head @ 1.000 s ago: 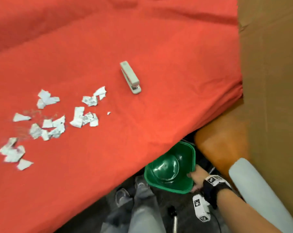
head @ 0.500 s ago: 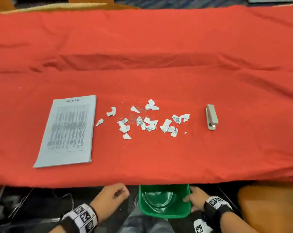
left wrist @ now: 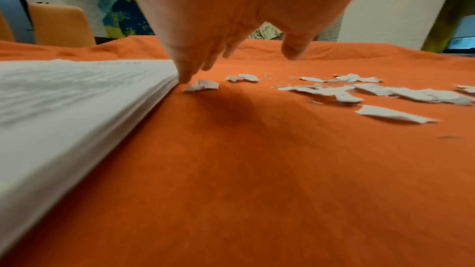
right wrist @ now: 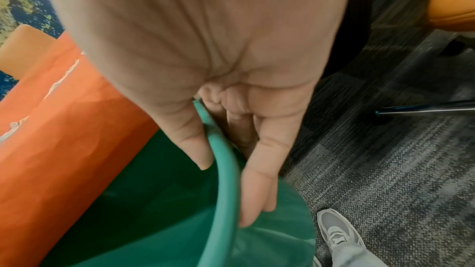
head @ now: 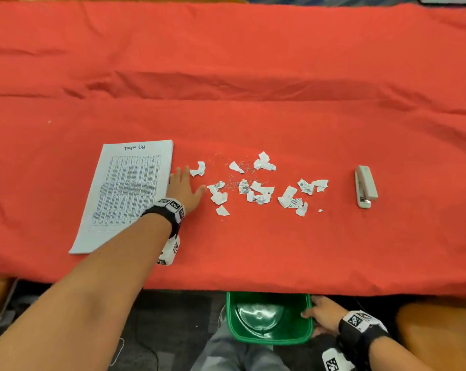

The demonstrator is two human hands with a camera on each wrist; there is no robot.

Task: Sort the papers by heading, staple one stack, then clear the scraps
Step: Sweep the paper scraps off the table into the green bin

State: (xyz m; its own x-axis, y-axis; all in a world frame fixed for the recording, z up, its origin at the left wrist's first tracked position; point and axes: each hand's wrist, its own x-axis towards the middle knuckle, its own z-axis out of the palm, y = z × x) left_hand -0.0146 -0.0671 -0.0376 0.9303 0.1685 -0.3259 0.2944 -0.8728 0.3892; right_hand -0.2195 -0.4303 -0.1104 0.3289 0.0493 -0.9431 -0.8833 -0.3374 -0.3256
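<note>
Step in hand: clearing the scraps, by my reading; one paper stack [head: 125, 194] headed "Task List" lies squared up towards the left of the table's near half.
Scraps: torn paper scraps [head: 256, 187] lie in a loose band on the red cloth [head: 253, 76], running left to right between the stack and the stapler [head: 365, 186], mixed with what look like loose staples.
Left hand: the left hand [head: 185, 190] is flat on the cloth with fingers straight and spread, holding nothing; it lies just beside the stack's right edge, at the left end of the band, its fingertips next to the nearest scrap [left wrist: 203, 85].
Right hand: the right hand [head: 321, 313] grips the right rim of the green bin [head: 269, 340], thumb inside and fingers outside, as the right wrist view shows.
Bin: held below the table's near edge, mouth up, nearly under the middle of the band.
Key relation: the scraps lie to the right of the left hand, their band parallel to the near edge, and the bin sits nearer than that edge. A sweep would likely go rightwards to gather, then towards the near edge.
Risk: staples may snag in the cloth; light scraps may miss the bin.
</note>
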